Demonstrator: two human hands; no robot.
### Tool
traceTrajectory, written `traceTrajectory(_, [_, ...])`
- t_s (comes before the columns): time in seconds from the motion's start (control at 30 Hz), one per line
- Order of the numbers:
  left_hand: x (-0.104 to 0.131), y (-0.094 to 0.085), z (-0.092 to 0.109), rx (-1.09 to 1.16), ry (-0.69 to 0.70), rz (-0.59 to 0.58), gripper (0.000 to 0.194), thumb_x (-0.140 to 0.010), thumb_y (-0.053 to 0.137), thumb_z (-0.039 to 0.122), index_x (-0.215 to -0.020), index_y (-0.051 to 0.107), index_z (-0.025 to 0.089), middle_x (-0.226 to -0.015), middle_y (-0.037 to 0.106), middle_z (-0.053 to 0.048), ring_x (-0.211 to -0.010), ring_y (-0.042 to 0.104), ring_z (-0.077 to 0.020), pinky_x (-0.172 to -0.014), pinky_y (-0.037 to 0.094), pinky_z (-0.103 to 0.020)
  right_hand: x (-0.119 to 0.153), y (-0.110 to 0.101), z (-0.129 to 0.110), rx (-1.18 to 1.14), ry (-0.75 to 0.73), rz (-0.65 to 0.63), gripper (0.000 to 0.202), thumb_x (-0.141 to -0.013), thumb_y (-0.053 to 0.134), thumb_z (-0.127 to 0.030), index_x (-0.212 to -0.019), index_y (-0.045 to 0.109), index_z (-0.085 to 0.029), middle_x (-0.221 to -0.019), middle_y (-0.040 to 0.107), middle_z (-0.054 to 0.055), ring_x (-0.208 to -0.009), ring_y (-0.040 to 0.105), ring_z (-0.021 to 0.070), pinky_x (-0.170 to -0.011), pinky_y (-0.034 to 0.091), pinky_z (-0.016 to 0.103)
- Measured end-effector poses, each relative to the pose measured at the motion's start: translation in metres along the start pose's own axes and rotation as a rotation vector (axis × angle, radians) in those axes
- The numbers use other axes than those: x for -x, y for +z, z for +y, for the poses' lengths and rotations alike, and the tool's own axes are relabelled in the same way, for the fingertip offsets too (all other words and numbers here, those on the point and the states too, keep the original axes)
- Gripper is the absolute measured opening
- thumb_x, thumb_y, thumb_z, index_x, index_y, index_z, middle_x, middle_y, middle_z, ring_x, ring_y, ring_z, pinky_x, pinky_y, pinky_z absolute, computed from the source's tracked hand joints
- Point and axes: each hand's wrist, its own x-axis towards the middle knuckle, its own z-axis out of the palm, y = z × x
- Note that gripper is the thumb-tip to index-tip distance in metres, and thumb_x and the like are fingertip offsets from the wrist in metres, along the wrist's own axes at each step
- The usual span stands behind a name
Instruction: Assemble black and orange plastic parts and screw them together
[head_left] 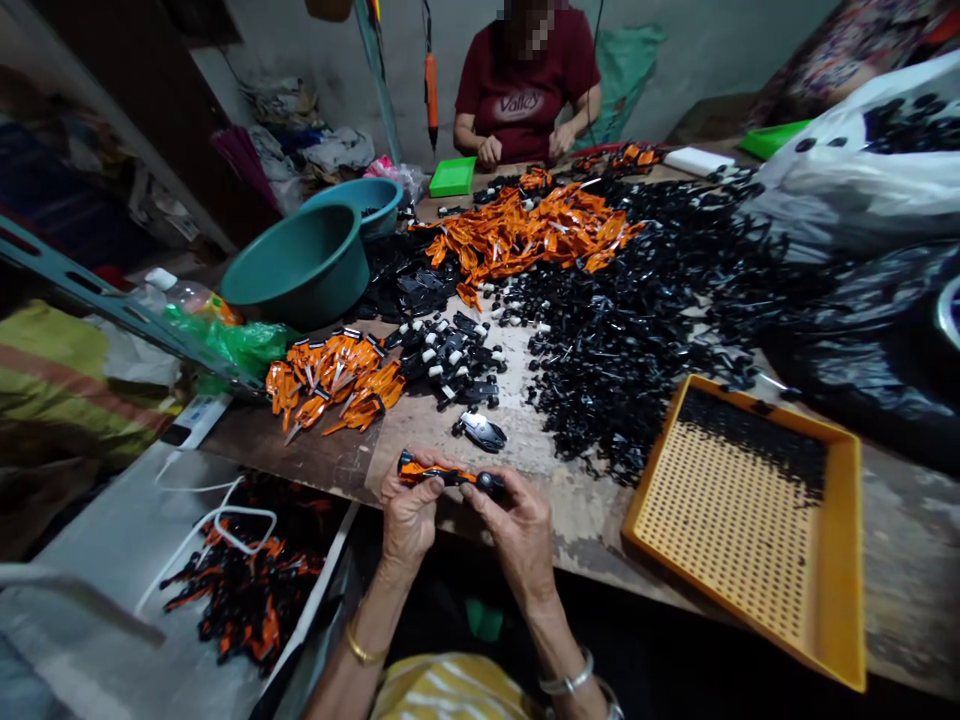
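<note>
"Valley" in white script on co-worker's maroon shirt (520, 104).

basin (300, 262) sits left on the table (322, 455), tray (757, 520) right, parts heap (645, 320) between.

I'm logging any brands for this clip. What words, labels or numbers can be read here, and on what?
"Valley": white script on the chest of the maroon shirt of the person across the table; the last letters are unclear.
Bottle label by the green basin: too blurred to read.
Round item at the right edge: cut off, unreadable.
Nothing readable on the orange and black piece that the left hand and right hand hold.
</note>
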Motion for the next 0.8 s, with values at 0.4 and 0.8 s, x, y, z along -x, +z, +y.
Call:
traceTrajectory(0.4, [0.006,0.002,-0.004,0.010,-0.159,-0.038,0.022,-0.071,0.073,0.018,-0.091,0.065,0.015,-0.092,0.071,-0.005,-0.089,0.067,-0.0207,-0.087,0.050,-0.035,0.006,0.007,0.007,-0.335,0.436,0.026,0.029,-0.070,0.072,-0.044,-0.074,0.060,-0.017,-0.061,0.054,-0.004,-0.053,0.048,0.0107,-0.049,0.041,0.022])
traceTrajectory(0.8, [0.008,-0.019,0.001,-0.023,-0.172,-0.225,0.033,-0.072,0.075,0.023,-0.103,0.067,0.017,-0.095,0.072,-0.007,-0.094,0.067,-0.0230,-0.090,0.050,-0.037,0.004,0.003,0.001,-0.610,0.613,-0.112,0.036,-0.062,0.080,-0.043,-0.071,0.058,-0.016,-0.060,0.057,-0.004,-0.051,0.051,0.0100,-0.049,0.046,0.022])
